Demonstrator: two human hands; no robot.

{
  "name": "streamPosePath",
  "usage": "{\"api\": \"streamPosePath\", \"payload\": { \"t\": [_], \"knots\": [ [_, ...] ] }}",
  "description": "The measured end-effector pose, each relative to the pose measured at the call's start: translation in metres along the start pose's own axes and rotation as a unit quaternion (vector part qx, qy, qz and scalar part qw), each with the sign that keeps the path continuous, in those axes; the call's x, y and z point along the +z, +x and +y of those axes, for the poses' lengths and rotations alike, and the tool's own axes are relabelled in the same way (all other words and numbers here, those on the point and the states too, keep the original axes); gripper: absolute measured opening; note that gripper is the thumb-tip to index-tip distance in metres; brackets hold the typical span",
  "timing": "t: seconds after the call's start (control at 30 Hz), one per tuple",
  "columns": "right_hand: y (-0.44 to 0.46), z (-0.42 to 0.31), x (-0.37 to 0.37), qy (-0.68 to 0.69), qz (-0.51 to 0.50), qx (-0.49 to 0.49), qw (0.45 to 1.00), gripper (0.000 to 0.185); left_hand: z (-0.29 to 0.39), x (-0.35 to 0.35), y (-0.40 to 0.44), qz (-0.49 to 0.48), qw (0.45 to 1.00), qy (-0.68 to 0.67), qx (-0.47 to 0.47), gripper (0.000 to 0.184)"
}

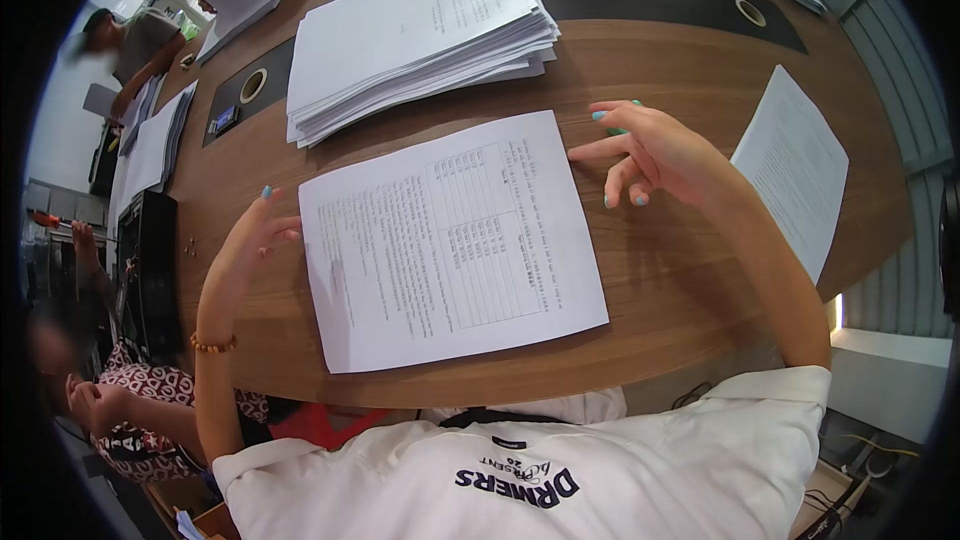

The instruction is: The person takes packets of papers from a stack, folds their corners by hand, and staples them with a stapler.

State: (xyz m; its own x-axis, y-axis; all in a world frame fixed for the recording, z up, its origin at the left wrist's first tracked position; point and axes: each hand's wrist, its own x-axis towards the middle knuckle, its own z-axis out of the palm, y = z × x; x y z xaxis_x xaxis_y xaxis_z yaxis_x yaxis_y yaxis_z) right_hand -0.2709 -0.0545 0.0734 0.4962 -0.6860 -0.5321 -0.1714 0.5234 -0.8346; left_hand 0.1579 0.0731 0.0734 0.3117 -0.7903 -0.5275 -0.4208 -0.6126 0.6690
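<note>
Printed sheet point(400, 250) is lying between your loosely spread left hand point(247, 240) and wide-fingered right hand point(660, 155), both gripping nothing, seemingly sitting there for easy reach.

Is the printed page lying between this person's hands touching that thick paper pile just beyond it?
Apart. The head view shows a strip of brown tabletop between the page and the pile.

An office, from the tall paper stack point(420, 35), printed sheet point(445, 240) and wooden conference table point(680, 285)
</note>
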Motion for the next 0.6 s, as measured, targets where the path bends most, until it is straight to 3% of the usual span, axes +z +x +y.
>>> {"api": "streamPosePath", "payload": {
  "t": [0.1,0.33,0.4,0.6],
  "knots": [
    [-0.001,0.007,-0.005,-0.034,0.032,-0.041,0.998,0.07,0.006,0.012,-0.01,0.065,0.996,0.049,0.022,0.081],
    [0.01,-0.003,0.002,-0.025,0.027,-0.056,0.998,0.069,0.001,0.009,0.007,0.045,0.997,0.023,0.057,0.082],
    [0.011,-0.006,0.003,-0.028,0.022,-0.047,0.998,0.069,0.001,0.004,0.014,0.031,0.999,0.022,0.037,0.069],
    [0.012,-0.011,0.008,-0.063,0.021,-0.048,0.997,0.067,0.007,0.007,0.012,0.033,0.999,0.01,0.027,0.067]
  ]
}}
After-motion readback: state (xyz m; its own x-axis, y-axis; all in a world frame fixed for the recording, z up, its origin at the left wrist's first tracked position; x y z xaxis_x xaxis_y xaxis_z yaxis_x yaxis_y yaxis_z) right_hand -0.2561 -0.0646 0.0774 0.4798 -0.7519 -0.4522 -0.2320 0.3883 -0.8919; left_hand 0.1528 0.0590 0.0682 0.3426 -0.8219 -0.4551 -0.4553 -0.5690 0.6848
